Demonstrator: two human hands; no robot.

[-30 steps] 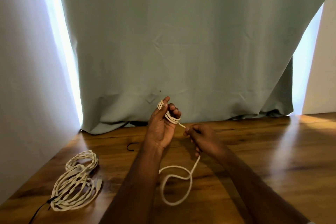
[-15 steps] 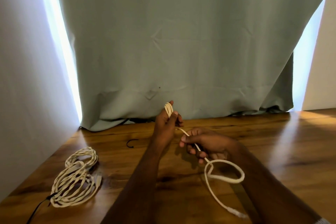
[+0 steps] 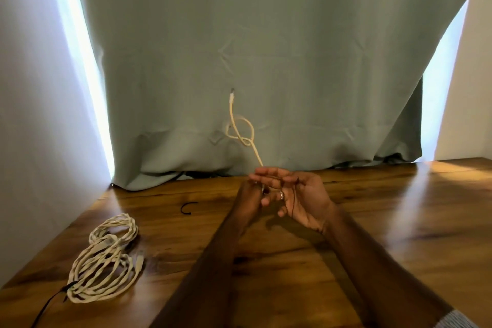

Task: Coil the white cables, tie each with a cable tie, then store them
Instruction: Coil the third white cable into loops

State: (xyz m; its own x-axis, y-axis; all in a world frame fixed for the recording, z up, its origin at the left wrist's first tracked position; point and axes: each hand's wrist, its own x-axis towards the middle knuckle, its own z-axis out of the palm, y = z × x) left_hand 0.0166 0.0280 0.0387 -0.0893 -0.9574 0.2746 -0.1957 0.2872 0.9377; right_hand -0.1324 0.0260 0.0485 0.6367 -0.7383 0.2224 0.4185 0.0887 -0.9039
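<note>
Two hands meet above the middle of the wooden counter (image 3: pixel 372 221), and between them a white cable (image 3: pixel 241 129) whips up into the air! Its free end rises against the grey-green curtain (image 3: pixel 292 48), curling into a loose loop, with the small plug at the very tip. The left hand (image 3: pixel 247 200) has its fingers curled around the cable's lower part; how much is wound there is hidden. The right hand (image 3: pixel 306 202) is turned palm-up, fingers bent inward to the cable, a ring on one of them, and a thin dark strand runs across its palm — whether it pinches the cable I cannot tell. Over at the counter's left edge lies a coil (image 3: pixel 106 261) of braided white cable, bunched in several oval turns, a black tie (image 3: pixel 69 287) at its near end. One small black curved tie (image 3: pixel 187 208) sits alone on the glossy, grained wood near the far edge, left of the hands.
</note>
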